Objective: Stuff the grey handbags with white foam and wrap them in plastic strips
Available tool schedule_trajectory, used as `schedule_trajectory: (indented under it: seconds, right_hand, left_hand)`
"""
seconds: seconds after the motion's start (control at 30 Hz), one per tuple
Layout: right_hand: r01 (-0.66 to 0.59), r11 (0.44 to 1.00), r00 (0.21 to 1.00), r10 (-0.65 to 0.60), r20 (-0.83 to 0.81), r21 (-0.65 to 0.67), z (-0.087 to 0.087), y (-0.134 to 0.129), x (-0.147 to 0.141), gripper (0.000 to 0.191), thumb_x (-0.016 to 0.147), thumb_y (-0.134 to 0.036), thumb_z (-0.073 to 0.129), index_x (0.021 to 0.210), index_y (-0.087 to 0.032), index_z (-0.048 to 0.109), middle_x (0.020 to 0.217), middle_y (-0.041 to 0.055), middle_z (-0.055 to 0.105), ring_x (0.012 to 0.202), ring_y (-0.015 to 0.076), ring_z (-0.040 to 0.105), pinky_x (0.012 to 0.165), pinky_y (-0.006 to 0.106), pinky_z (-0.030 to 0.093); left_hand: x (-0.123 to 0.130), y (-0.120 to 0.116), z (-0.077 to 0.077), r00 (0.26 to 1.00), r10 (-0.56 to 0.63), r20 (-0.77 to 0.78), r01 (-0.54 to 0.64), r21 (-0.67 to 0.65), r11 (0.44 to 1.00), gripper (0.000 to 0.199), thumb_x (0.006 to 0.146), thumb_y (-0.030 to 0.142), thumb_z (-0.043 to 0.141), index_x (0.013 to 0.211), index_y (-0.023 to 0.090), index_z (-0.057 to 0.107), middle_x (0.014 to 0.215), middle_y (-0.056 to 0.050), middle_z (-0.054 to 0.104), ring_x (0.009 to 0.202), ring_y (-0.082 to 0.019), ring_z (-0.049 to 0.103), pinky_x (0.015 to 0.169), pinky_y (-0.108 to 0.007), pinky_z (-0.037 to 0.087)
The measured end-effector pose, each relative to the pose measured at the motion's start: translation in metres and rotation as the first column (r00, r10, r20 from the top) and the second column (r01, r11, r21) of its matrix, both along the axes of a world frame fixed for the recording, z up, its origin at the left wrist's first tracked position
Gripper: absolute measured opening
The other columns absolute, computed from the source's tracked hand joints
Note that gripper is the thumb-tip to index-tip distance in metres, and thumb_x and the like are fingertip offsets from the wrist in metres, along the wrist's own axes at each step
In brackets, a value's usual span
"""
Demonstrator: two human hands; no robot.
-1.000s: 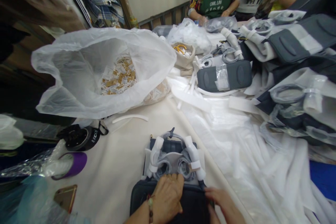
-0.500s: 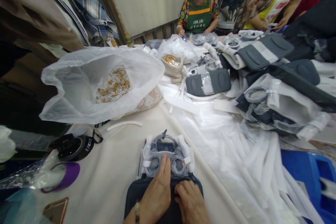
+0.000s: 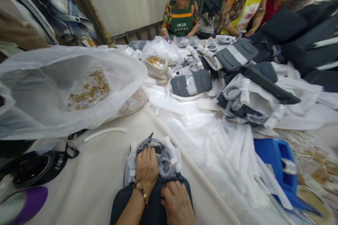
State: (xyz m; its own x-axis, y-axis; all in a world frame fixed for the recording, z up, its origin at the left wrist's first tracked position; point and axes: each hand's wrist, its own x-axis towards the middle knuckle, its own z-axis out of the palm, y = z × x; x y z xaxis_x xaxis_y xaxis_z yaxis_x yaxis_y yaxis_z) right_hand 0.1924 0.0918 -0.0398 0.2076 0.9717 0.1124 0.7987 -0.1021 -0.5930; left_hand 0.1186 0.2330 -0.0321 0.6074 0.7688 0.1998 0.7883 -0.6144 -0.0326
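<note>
A dark grey backpack-like bag (image 3: pixel 153 202) lies on the pale table in front of me. At its far end are a plastic-wrapped coiled strap or cord (image 3: pixel 166 167) and foam-wrapped parts (image 3: pixel 171 150). My left hand (image 3: pixel 147 167), with a bead bracelet on its wrist, reaches over this end, its fingers bent together over the inner edge; the fingertips are hidden. My right hand (image 3: pixel 177 200) rests on the bag's dark panel near its upper right, fingers curled and closed against the fabric.
At left a large clear plastic bag (image 3: pixel 124 74) holds many small tan tags. White foam strips (image 3: pixel 237 158) and a blue bin (image 3: pixel 276 161) lie to the right. Several similar bags (image 3: pixel 191 83) are piled farther back. Across the table a person in a green apron (image 3: pixel 181 21) works.
My left hand has gone from lying straight along the bag to bending its fingers over the far end. My right hand stays on the panel. The view has turned to the right.
</note>
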Motion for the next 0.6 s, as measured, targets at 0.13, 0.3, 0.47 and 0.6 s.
schedule_trajectory:
  seconds: [0.13, 0.3, 0.47, 0.6]
  right_hand:
    - [0.036, 0.999, 0.997, -0.036, 0.066, -0.006, -0.003, 0.004, -0.007, 0.025, 0.068, -0.021, 0.074, 0.076, -0.024, 0.051, 0.078, -0.0031, 0.058, 0.074, 0.0186, 0.052, 0.07, 0.033, 0.036]
    - [0.057, 0.975, 0.998, -0.064, 0.024, 0.217, -0.002, -0.018, 0.023, 0.004, 0.081, -0.023, 0.058, 0.081, -0.024, 0.054, 0.078, -0.0021, 0.06, 0.071, 0.0149, 0.055, 0.063, 0.028, 0.041]
    - [0.328, 0.914, 0.909, -0.374, 0.184, 0.238, 0.019, -0.088, 0.099, 0.023, 0.086, -0.012, 0.047, 0.107, -0.02, 0.054, 0.094, 0.007, 0.062, 0.089, 0.0194, 0.058, 0.077, 0.033, 0.047]
    - [0.394, 0.896, 0.764, -0.442, 0.469, 0.203, 0.021, -0.146, 0.151, 0.03, 0.087, -0.013, 0.047, 0.114, -0.024, 0.055, 0.104, 0.0072, 0.062, 0.099, 0.0225, 0.056, 0.082, 0.039, 0.045]
  left_hand:
    - [0.0, 0.005, 0.0, 0.997, -0.051, -0.061, 0.052, 0.012, 0.999, 0.037, 0.086, 0.004, 0.031, 0.109, 0.004, 0.06, 0.113, -0.019, 0.064, 0.106, -0.028, 0.057, 0.086, -0.041, 0.043]
    - [0.002, 0.01, 0.009, 0.985, -0.128, -0.119, 0.131, 0.017, 0.991, 0.036, 0.086, 0.007, 0.031, 0.111, 0.003, 0.056, 0.108, -0.019, 0.064, 0.102, -0.029, 0.055, 0.079, -0.037, 0.041]
    - [-0.001, 0.01, 0.009, 0.982, -0.155, -0.106, 0.16, 0.041, 0.986, 0.034, 0.087, 0.009, 0.029, 0.11, 0.003, 0.055, 0.102, -0.017, 0.063, 0.098, -0.028, 0.055, 0.076, -0.036, 0.04]
    - [-0.005, 0.012, 0.002, 0.981, -0.192, -0.011, 0.192, -0.005, 0.981, 0.034, 0.087, 0.01, 0.028, 0.108, 0.003, 0.054, 0.099, -0.018, 0.06, 0.094, -0.029, 0.054, 0.072, -0.036, 0.039]
